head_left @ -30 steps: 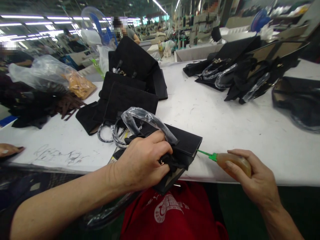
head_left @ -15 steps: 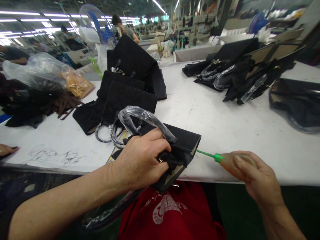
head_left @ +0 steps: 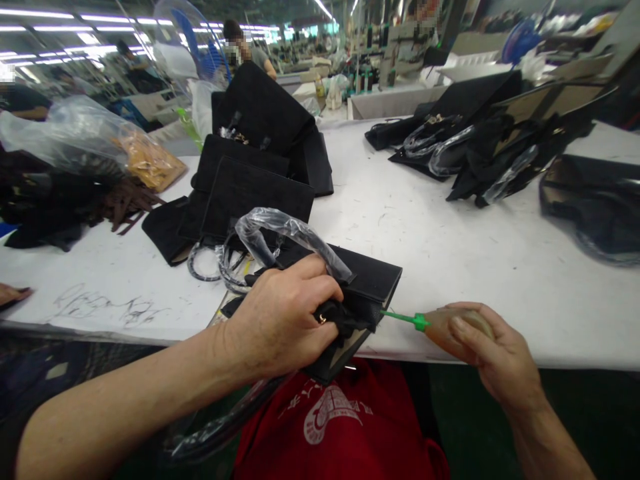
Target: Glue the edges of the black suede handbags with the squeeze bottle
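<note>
A black handbag [head_left: 373, 283] lies at the near edge of the white table [head_left: 430, 233], its handle wrapped in clear plastic [head_left: 285, 233]. My left hand [head_left: 283, 320] is closed on the bag's folded black flap near a small gold fitting, pressing it down. My right hand [head_left: 487, 353] grips a small amber squeeze bottle [head_left: 445, 327] with a thin green nozzle [head_left: 397, 317]. The nozzle tip touches the bag's near right edge.
More black bags [head_left: 255, 180] are stacked behind, and others with wrapped handles [head_left: 500, 147] lie at the far right. A clear plastic sack with brown and black parts [head_left: 85, 167] sits at the left. Another person's fingers [head_left: 13, 293] rest on the left edge. Workers sit far back.
My right hand has moved the bottle left and slightly down, bringing the green nozzle tip in against the bag's edge. My left hand has kept its hold on the flap.
</note>
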